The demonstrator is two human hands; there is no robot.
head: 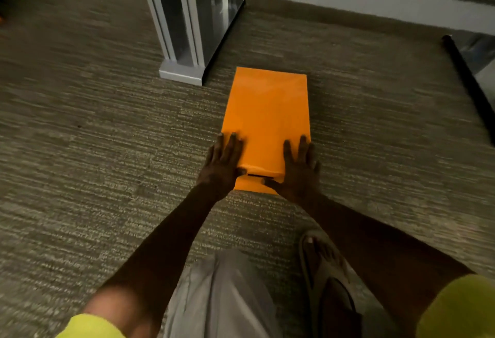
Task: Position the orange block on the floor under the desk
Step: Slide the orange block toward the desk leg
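A long orange block (266,107) lies flat on the grey carpet, its far end pointing toward the wall. My left hand (222,162) rests flat on its near left corner, fingers spread over the top edge. My right hand (297,166) lies on the near right corner, thumb against the near face by a dark slot. Both palms press on the block without closing around it. A silver desk leg (179,29) with a flat foot stands just left of the block's far end.
A black bar (471,88) of another desk foot runs along the right. A pale wall and baseboard (348,8) close off the back. My knee in grey trousers (219,292) and a sandalled foot (321,262) are near the bottom.
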